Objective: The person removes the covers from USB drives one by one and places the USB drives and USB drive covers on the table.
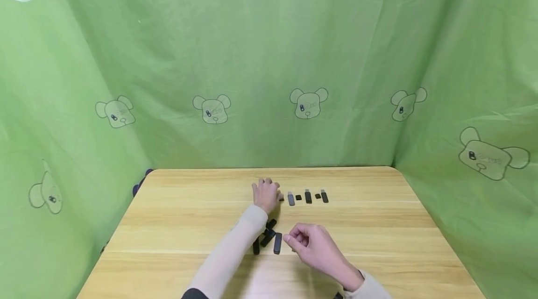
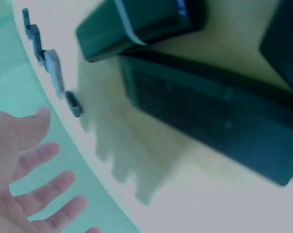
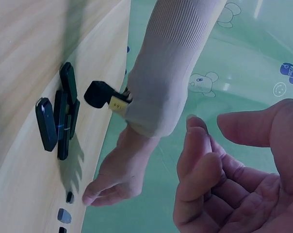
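Observation:
My left hand (image 1: 266, 195) is stretched over the far part of the table, just left of a small dark cap (image 1: 281, 198). Its fingers are spread and empty in the left wrist view. To its right stand a grey USB stick (image 1: 291, 199), black USB sticks (image 1: 308, 197) with bare metal plugs, and small black caps (image 1: 298, 197) in one row. Nothing sits between the thumb and loosely bent fingers of my right hand (image 3: 224, 179). It hovers right of a black USB stick (image 1: 277, 243). Other black sticks (image 1: 268, 237) lie heaped under my left forearm, partly hidden.
A wooden table (image 1: 189, 224) carries everything. Green cloth walls (image 1: 260, 145) with bear drawings surround its back and sides. A wrist camera (image 3: 102, 94) is strapped to the left sleeve.

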Motion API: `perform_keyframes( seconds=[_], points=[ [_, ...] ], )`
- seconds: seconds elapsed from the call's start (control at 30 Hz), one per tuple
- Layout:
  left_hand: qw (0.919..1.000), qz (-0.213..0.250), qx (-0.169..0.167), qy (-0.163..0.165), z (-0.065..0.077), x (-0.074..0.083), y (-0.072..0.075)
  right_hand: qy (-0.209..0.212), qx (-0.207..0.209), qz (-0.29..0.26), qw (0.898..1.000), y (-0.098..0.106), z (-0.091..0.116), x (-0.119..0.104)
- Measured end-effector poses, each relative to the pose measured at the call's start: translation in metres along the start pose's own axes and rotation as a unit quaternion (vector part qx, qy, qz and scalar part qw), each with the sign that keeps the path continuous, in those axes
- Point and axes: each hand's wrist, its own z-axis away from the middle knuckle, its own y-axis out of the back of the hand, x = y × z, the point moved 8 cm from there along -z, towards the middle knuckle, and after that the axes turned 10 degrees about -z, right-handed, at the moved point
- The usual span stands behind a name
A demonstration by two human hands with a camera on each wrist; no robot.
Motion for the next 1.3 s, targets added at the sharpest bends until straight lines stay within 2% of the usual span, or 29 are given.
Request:
perform_keyframes(
  seconds=[0.1, 0.27, 0.43, 0.67, 0.97, 1.1, 1.3],
  points=[
    [0.9999, 0.007, 0.013, 0.002, 0.001, 0.000, 0.009, 0.000, 0.006, 0.007, 1.000, 0.002, -0.003, 0.002],
    [0.9997, 0.011, 0.014, 0.016, 0.008, -0.004, 0.022, 0.002, 0.014, 0.017, 1.000, 0.006, -0.007, 0.003],
    [0.9977, 0.051, 0.038, 0.025, 0.019, -0.010, 0.042, -0.007, 0.024, 0.029, 0.999, 0.012, -0.011, 0.005],
    [0.9895, 0.123, 0.070, 0.028, 0.040, -0.021, 0.068, -0.001, 0.043, 0.054, 0.998, 0.017, -0.018, 0.009],
    [0.9743, 0.199, 0.100, 0.033, 0.069, -0.026, 0.101, -0.003, 0.032, 0.075, 0.997, 0.010, -0.028, 0.018],
    [0.9690, 0.218, 0.112, 0.028, 0.082, -0.024, 0.112, -0.013, 0.027, 0.084, 0.996, 0.006, -0.032, 0.024],
    [0.9655, 0.232, 0.116, 0.025, 0.098, -0.021, 0.126, -0.023, 0.016, 0.105, 0.994, -0.002, -0.041, 0.029]
  ],
)
